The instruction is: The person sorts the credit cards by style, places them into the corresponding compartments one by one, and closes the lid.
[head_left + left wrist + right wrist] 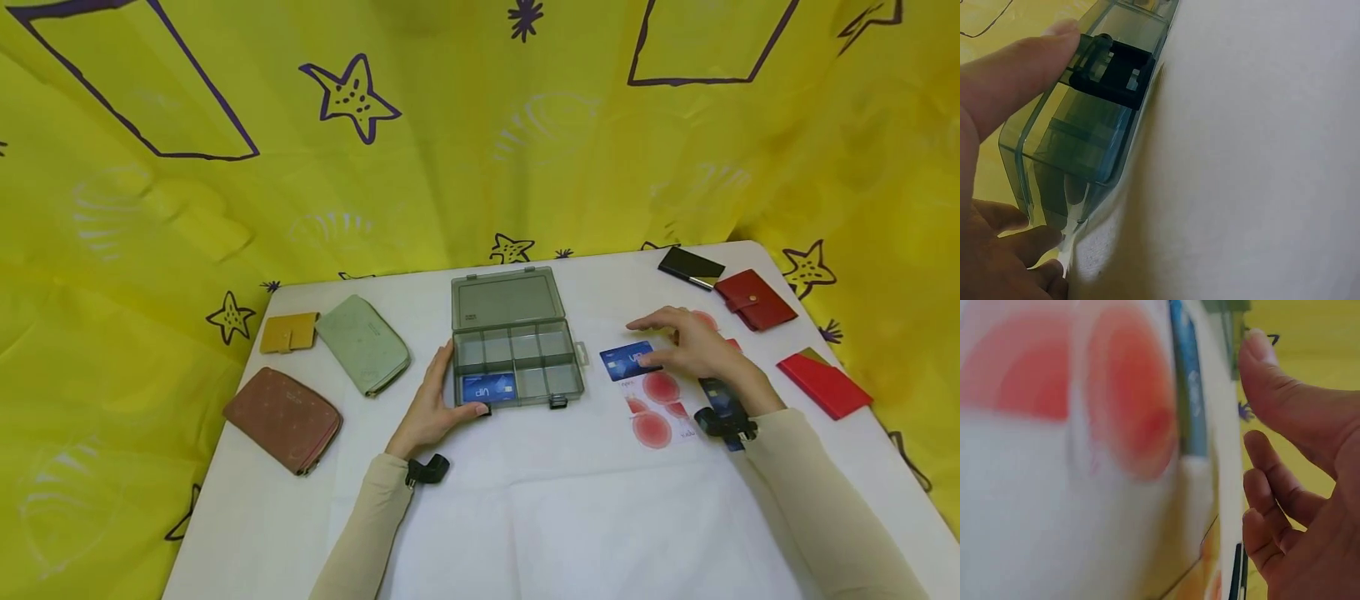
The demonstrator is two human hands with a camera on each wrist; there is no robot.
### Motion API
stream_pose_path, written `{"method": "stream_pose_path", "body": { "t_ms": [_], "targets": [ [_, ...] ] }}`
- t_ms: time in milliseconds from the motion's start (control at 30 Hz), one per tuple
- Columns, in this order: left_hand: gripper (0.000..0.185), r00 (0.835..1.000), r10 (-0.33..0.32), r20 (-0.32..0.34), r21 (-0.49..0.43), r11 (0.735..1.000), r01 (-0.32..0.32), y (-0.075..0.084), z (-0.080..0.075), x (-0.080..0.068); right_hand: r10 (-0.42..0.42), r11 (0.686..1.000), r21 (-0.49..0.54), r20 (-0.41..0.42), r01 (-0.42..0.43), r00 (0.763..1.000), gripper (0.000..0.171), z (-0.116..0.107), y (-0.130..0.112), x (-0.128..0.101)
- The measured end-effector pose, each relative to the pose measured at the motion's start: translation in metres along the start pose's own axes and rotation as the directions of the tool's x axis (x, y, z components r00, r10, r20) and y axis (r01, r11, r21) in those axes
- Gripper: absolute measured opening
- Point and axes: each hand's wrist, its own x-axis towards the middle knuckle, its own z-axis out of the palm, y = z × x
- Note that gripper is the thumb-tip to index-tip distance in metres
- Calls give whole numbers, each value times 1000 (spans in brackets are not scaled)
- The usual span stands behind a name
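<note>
While the left hand (pixel 431 412) steadies the near-left corner of the clear compartment box (pixel 517 367), thumb laid along its front wall beside the black latch (pixel 1119 78) and fingers (pixel 1029 240) at its side, the right hand (pixel 693 342) hovers low over a blue card (pixel 626 360) lying flat on the worktop (pixel 570 517) just right of the box. The right fingers (pixel 1272 506) are loosely spread and relaxed; they grip nothing, and whether they touch the card cannot be told. A second blue card (pixel 489 387) already lies in the near-left compartment; the lid stands open on the far side.

The card is judged thin, light, stiff and smooth, and flat on the cloth it offers little to grasp; lifting it by one long edge, or sliding it first, seems the likeliest hold.

Open room lies along the near worktop. Wallets (pixel 363 343) crowd the left, and red cases (pixel 753 298) lie near the far-right edge. Red-printed sheets (pixel 660 408) lie near the card.
</note>
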Motion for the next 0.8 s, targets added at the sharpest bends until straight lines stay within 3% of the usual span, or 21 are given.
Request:
{"method": "stream_pose_path", "body": {
  "t_ms": [167, 267, 600, 800],
  "targets": [
    [118, 1000, -14, -11, 0, 1000, 14, 0, 1, -1, 18, 995, -99, 17, -16, 1000, 50, 1, 13, 1],
    [116, 1000, -16, -14, 4, 1000, 16, -1, 3, -1, 35, 994, -109, 21, -33, 999, 48, 2, 15, 2],
    [115, 999, -25, -19, 13, 1000, 26, 0, 5, -2, 70, 994, -90, 76, -63, 995, 49, -6, 8, 7],
    [115, 1000, -23, -20, 22, 999, 24, 0, 4, -2, 43, 999, -25, 31, -43, 999, 41, -5, 10, 1]
  ]
}}
